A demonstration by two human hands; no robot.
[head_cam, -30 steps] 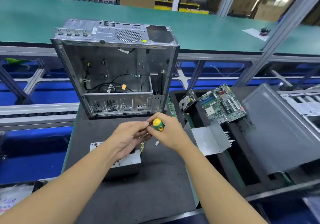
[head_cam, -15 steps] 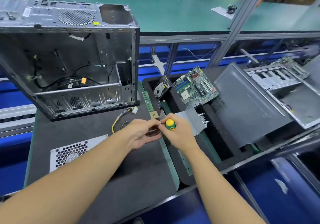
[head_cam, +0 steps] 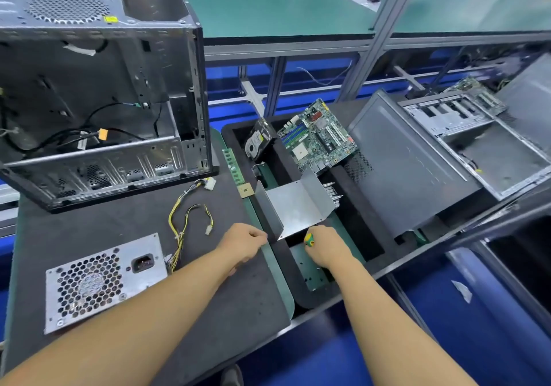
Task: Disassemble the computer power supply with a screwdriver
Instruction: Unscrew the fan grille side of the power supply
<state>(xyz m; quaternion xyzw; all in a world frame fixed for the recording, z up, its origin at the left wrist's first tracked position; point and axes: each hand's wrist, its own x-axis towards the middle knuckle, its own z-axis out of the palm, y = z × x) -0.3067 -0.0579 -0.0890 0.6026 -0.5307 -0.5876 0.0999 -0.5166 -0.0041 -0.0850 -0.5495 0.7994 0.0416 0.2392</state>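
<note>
— Grey steel, supply: location?
— Near-left on table, out of case, grille face showing, cables trailing loose.
— Hands?
— Right hand wrapped round screwdriver, over tray. Left hand curled at table's edge; contents, if any, impossible to tell. Neither touching supply.
— Progress?
— Likely early: removed from case, shell seemingly closed. Outstanding: cover screws, cover, internals.

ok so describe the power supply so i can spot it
Start at the big open grey metal computer case standing on the dark mat, far left. Nearer the person lies a silver metal box. It alone has a honeycomb fan grille, a black socket and yellow-black cables.
</note>
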